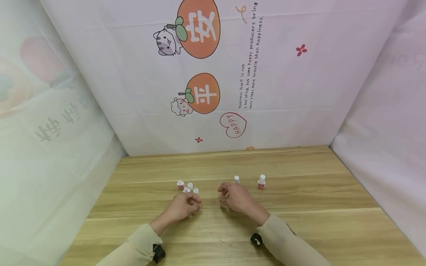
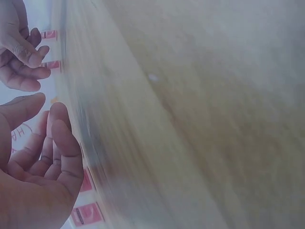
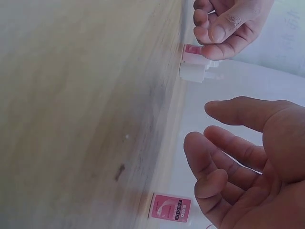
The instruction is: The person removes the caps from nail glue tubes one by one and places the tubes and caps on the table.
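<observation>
My left hand [image 1: 182, 207] hovers near a cluster of several small glue bottles [image 1: 181, 185] at the table's middle left. Its fingers are loosely bent, with nothing between thumb and fingertips. The clustered bottles have white tops with thin tips, and hand and neighbours partly hide some. My right hand [image 1: 235, 198] is held above the table, thumb and fingers apart and holding nothing. Just behind it stands a white-capped glue bottle [image 1: 236, 178], its lower part hidden by the hand. Another capped glue bottle [image 1: 261, 182] with a pink label stands upright farther right.
The wooden table [image 1: 213, 232] meets a white printed cloth [image 1: 273, 85] at the back. Similar cloths hang along the left and right sides. A dark band [image 1: 159, 253] sits at the left sleeve, another [image 1: 256, 239] at the right.
</observation>
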Available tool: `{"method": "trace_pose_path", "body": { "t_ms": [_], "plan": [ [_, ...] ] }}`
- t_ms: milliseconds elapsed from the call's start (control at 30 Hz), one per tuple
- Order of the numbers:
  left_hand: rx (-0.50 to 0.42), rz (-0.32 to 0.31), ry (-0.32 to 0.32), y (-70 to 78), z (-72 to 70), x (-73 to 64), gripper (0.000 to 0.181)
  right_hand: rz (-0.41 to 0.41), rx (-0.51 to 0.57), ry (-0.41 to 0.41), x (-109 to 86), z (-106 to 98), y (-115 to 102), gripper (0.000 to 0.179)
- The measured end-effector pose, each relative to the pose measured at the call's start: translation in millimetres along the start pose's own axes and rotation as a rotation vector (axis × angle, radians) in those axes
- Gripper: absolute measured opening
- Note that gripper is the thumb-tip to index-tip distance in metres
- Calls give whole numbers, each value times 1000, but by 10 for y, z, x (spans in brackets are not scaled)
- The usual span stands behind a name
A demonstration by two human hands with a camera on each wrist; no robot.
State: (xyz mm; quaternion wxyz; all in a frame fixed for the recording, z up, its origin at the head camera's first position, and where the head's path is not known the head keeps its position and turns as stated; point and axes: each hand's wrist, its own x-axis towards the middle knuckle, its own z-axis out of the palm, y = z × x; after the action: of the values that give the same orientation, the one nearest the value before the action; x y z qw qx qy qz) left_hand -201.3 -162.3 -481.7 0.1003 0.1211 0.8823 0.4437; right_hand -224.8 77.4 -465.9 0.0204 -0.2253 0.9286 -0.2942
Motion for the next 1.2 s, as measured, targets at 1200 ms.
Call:
{"method": "trace_pose_path", "body": {
  "t_ms": [1200],
  "plan": [
    [-72,18,-32,231,296,213,20,49,-39,48,-97,-131,91,23]
  ]
}}
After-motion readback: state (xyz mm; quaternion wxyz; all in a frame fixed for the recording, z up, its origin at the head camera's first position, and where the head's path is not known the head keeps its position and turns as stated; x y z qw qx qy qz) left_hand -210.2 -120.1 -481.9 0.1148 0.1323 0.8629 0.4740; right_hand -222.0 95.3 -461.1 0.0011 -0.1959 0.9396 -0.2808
